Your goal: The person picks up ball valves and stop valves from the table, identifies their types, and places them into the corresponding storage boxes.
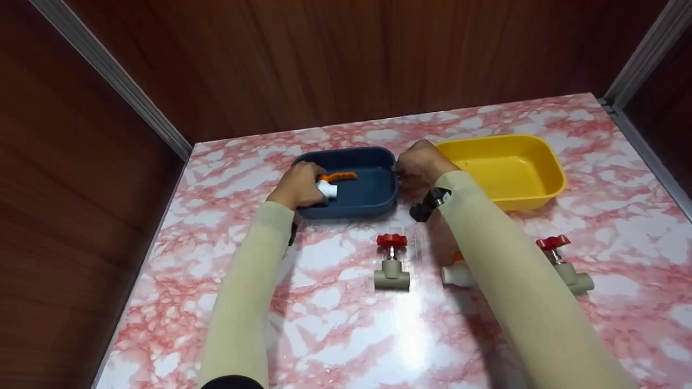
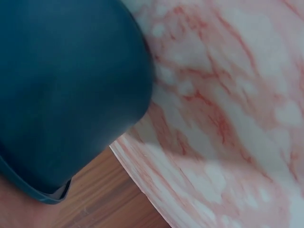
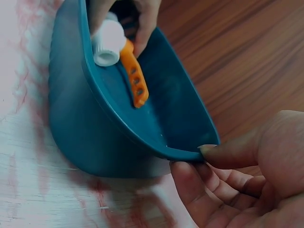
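Observation:
In the head view a dark blue plastic bin (image 1: 351,212) stands toward the back of the table. My left hand (image 1: 299,185) reaches over its left end and grips a white ball valve (image 1: 327,189) with an orange lever handle (image 1: 341,176) inside. The right wrist view shows fingers on both sides of that valve, its lever pointing along the bin. At the bin's right end, my right hand (image 3: 237,185) pinches the rim between thumb and fingers. Only the outside of the bin (image 2: 76,85) and a bit of skin appear in the left wrist view.
A yellow bin (image 1: 500,204) stands right of the blue one. Nearer lie two grey tee-shaped valves with red handwheels, one in the middle (image 1: 392,279) and one at right (image 1: 565,273). Another white valve (image 1: 457,275) is partly hidden under the right forearm. Wood panels (image 1: 346,59) border the table.

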The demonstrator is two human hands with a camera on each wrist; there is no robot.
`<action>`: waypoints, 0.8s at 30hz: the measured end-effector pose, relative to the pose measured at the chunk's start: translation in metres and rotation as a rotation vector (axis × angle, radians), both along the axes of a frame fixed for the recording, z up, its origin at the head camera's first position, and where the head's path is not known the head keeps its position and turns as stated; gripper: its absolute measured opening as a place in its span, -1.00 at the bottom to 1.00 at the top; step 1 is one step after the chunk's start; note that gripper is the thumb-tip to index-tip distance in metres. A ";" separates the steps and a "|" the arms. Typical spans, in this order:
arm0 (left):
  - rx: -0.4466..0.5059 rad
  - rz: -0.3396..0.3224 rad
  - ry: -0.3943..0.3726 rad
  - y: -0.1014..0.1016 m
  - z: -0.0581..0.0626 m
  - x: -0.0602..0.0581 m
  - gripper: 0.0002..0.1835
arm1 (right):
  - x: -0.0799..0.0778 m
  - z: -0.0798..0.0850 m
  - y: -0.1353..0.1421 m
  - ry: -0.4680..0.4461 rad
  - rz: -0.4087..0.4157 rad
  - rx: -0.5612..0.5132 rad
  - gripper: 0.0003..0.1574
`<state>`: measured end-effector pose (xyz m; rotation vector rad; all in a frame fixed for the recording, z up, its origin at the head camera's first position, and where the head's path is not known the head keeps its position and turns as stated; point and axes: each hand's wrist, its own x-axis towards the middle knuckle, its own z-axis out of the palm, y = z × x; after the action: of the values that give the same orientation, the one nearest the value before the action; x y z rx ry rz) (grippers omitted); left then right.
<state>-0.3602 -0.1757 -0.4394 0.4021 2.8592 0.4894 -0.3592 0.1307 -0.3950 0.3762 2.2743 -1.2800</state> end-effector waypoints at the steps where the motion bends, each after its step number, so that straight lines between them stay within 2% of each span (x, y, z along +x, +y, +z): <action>1: -0.001 0.003 -0.006 0.000 0.000 0.000 -0.20 | 0.000 0.000 0.000 -0.001 0.001 -0.007 -0.61; 7: -0.007 0.022 -0.049 0.002 0.004 -0.001 -0.20 | 0.000 -0.001 0.001 -0.006 0.000 -0.027 -0.60; 18: -0.027 0.008 -0.065 0.003 0.007 -0.004 -0.29 | 0.000 -0.001 0.000 -0.005 -0.002 -0.029 -0.63; 24: -0.030 0.028 -0.093 0.005 0.006 -0.005 -0.24 | -0.001 -0.002 0.000 0.003 0.002 -0.020 -0.63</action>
<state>-0.3651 -0.1703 -0.4331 0.3261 2.7819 0.4574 -0.3604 0.1305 -0.3966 0.3651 2.2624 -1.3025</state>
